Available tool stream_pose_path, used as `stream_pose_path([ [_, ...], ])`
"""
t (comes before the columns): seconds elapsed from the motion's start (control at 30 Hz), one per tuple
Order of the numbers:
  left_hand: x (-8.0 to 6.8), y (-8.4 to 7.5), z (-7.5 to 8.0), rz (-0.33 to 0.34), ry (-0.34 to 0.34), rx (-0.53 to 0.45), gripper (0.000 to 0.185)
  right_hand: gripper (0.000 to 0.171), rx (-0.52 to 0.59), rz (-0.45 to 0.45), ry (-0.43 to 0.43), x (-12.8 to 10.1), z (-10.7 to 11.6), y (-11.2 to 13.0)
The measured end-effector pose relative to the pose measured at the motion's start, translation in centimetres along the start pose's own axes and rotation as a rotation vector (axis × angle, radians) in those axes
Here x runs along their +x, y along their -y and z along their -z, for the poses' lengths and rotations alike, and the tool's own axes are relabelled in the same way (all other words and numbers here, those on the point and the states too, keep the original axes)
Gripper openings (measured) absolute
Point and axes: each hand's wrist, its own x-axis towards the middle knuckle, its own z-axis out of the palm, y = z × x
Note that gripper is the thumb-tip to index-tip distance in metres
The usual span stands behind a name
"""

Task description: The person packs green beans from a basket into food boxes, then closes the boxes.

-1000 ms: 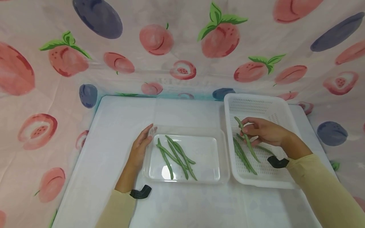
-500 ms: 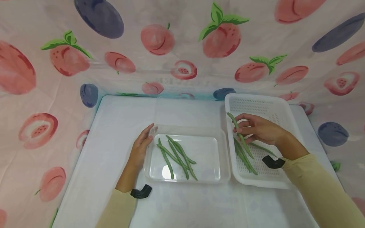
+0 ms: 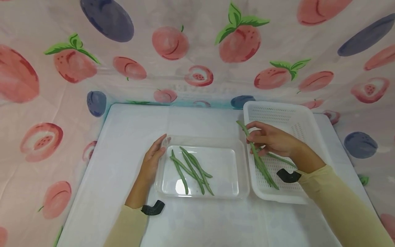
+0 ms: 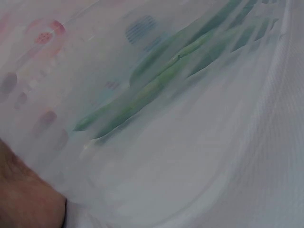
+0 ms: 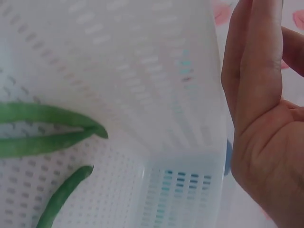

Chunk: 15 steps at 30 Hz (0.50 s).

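My right hand point(image 3: 271, 139) pinches a green bean point(image 3: 241, 125) between thumb and fingers, over the left rim of the white slotted basket point(image 3: 314, 137). The bean slants, its upper end past that rim. Below the hand, more green beans point(image 3: 266, 175) lie in the basket; two bean ends point(image 5: 71, 187) show in the right wrist view, beside the palm. My left hand point(image 3: 151, 159) rests with fairly straight fingers against the left side of a clear plastic container point(image 3: 223, 171). Several green beans point(image 3: 193, 171) lie crossed inside it; they show blurred through the container wall in the left wrist view.
The container and basket stand side by side on a table point(image 3: 129, 130) with a white cover. Behind and to the sides hangs a fruit-patterned cloth point(image 3: 200, 41). A black wrist-worn piece point(image 3: 153, 208) sits at each cuff.
My right hand has moved left, carrying the green bean from over the basket to its left rim. The left hand and the container have stayed in place.
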Motion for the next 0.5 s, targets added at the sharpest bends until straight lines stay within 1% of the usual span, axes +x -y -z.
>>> stream_pose_path([
  [0.23,0.0,0.1,0.0,-0.007,0.004,-0.006,0.051,0.033,-0.03,0.01,0.038,0.5,-1.4,0.4],
  [0.37,0.0,0.1,0.0,-0.006,0.003,-0.002,0.052,0.036,-0.069,0.011,0.052,0.8,-2.2,0.7],
  [0.5,0.2,0.2,0.0,-0.014,0.006,-0.001,0.052,0.042,-0.088,0.011,0.046,1.1,-2.9,1.0],
])
